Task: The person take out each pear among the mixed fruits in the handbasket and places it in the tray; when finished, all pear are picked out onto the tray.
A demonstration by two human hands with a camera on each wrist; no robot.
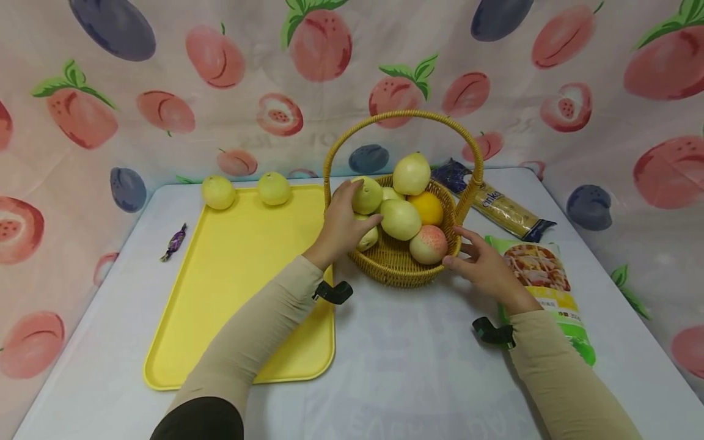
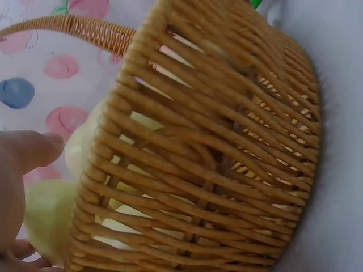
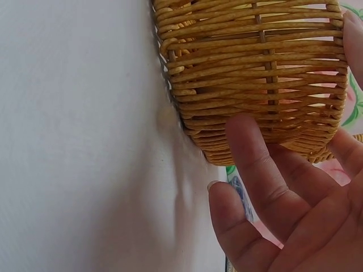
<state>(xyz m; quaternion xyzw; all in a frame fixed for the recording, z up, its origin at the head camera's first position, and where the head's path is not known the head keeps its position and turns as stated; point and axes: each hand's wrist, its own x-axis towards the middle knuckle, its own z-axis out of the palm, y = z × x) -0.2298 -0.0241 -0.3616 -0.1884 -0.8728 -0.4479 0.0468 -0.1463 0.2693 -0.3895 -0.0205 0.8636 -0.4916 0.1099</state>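
A woven wicker basket (image 1: 393,275) with a tall arched handle stands on the table, holding several yellow-green pears (image 1: 401,219), an orange (image 1: 426,208) and a pinkish peach (image 1: 429,244). My left hand (image 1: 343,220) reaches over the basket's left rim. Its fingers curl round a pear (image 1: 367,195), which shows by the rim in the left wrist view; the thumb lies over the fruit below. At the basket's right side, my right hand (image 1: 484,266) holds the rim near the handle's base. One fingertip (image 3: 245,127) touches the woven outer wall, and the others spread beside it.
Left of the basket lies a yellow tray (image 1: 236,293), with two pears (image 1: 218,192) at its far edge. A purple wrapped candy (image 1: 174,242) is farther left. On the right are a blue-and-gold packet (image 1: 503,208) and a green food bag (image 1: 555,299). Patterned cloth hangs behind.
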